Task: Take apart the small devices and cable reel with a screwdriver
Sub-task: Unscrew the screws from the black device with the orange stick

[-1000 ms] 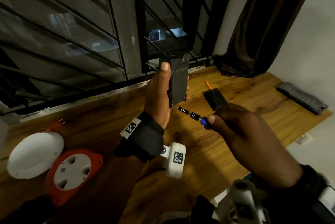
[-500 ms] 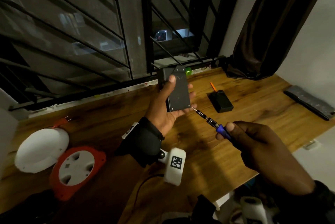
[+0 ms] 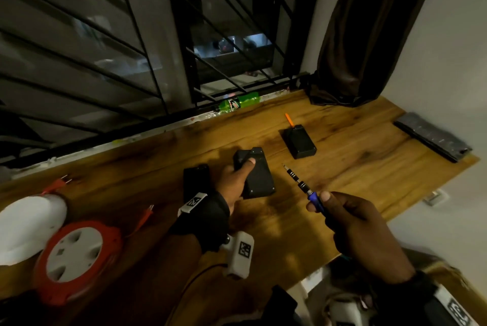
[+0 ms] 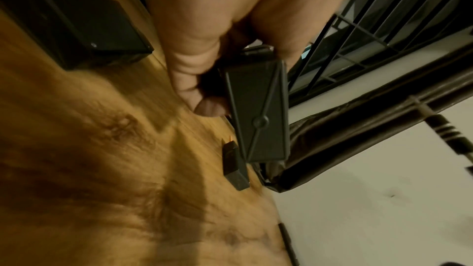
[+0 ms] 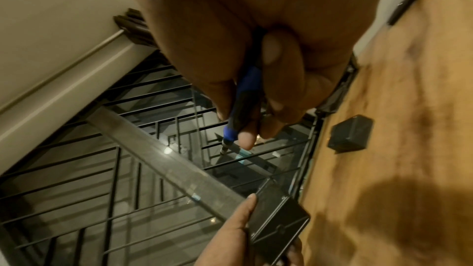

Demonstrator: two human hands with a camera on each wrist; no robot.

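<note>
My left hand (image 3: 237, 178) grips a black box-shaped device (image 3: 259, 179), thumb on its top face, low over the wooden table (image 3: 342, 188). The left wrist view shows the device (image 4: 258, 116) pinched between thumb and fingers, with moulded ribs on its face. My right hand (image 3: 353, 223) holds a blue-handled screwdriver (image 3: 303, 186), tip pointing up-left and a short gap away from the device. The handle (image 5: 243, 104) lies between my curled fingers. A second black device (image 3: 196, 180) lies left of my left hand, a third (image 3: 300, 142) behind the screwdriver. The red and white cable reel (image 3: 76, 254) sits at front left.
A white round cover (image 3: 29, 228) lies beside the reel, with orange plugs (image 3: 56, 184) nearby. A green bottle (image 3: 238, 103) lies by the window grille. A grey flat bar (image 3: 432, 139) rests at the table's right edge. A dark curtain (image 3: 355, 35) hangs at the back right.
My left hand has brought the black device down from in front of the window to just over the table. The screwdriver tip has drawn away from it, to the right.
</note>
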